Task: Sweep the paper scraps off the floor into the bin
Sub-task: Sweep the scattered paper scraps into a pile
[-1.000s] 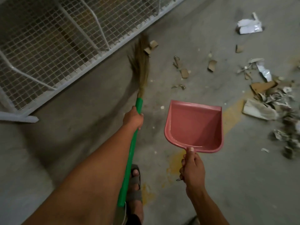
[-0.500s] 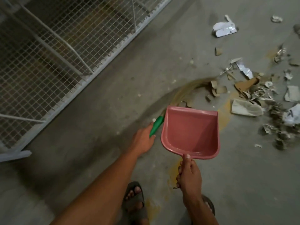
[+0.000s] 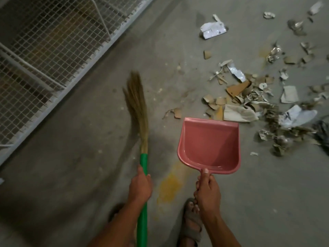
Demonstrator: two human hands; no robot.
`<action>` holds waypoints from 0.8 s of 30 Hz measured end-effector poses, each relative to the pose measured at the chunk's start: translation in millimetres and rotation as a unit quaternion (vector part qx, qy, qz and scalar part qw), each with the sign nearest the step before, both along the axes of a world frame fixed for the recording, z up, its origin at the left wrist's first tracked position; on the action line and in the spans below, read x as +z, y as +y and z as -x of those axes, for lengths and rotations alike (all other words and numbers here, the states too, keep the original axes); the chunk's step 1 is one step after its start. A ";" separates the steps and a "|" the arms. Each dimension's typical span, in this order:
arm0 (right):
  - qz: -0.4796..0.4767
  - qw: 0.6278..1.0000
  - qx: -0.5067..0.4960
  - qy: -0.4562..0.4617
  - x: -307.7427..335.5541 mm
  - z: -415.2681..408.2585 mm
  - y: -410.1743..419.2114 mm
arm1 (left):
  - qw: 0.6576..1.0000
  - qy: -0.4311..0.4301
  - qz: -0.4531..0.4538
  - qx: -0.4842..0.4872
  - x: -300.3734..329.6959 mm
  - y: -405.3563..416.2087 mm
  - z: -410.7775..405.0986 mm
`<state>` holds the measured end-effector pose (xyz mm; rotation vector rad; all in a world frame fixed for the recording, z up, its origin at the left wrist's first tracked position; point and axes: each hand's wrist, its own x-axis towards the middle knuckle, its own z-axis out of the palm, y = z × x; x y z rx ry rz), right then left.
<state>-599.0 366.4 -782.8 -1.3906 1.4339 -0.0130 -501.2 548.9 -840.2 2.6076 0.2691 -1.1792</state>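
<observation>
One broom in left hand, one dustpan in right hand — fingers wrapped tight on both

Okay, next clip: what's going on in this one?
A person is sweeping up a littered concrete floor. The left hand grips the green handle of a grass broom, its bristles off to the left of the mess. The right hand holds a pink dustpan by its handle, its mouth facing the pile of paper scraps. The pan looks empty, and torn paper and cardboard lie spread across the floor on the right. A wire mesh rack runs along the left. No bin is in view.
</observation>
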 end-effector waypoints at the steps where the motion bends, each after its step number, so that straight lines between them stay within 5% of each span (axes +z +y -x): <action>1: 0.005 1.000 -0.004 0.001 -0.9 8.7 -18.4 | 1.000 0.008 0.003 -0.014 2.3 -22.6 12.6; 13: 0.048 0.990 -0.133 0.023 -3.5 110.7 -181.5 | 0.981 0.058 0.101 -0.155 15.0 -290.7 73.9; 24: 0.045 0.978 -0.199 0.033 10.2 139.8 -208.3 | 0.948 -0.059 0.154 -0.274 33.3 -297.3 84.8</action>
